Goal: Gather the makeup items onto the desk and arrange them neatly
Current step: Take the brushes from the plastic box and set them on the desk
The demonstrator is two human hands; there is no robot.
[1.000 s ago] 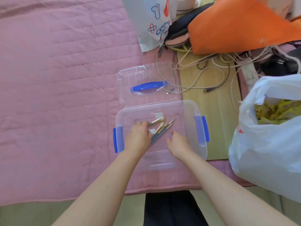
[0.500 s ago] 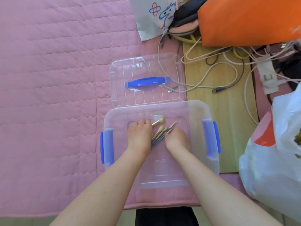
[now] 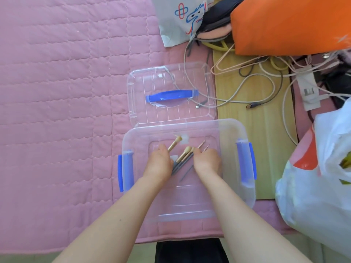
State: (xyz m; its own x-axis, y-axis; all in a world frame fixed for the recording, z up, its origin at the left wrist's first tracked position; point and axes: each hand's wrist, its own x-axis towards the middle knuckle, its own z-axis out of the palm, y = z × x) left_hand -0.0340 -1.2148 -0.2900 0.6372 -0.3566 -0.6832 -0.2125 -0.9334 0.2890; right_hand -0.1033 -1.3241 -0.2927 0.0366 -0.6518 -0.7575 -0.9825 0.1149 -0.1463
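- While both your hands sit inside the clear box (image 3: 190,123), the makeup brushes (image 3: 182,156) lie bunched between them.
- Your left hand (image 3: 158,164) curls round their handles; your right hand (image 3: 207,161) seems to pinch the thin ones.

Both bare forearms reach forward and converge. The left hand (image 3: 159,164) and right hand (image 3: 207,162) sit side by side, backs up, near each other but apart. The fingers of each curl down round makeup brushes (image 3: 182,154), whose tips protrude beyond the knuckles.
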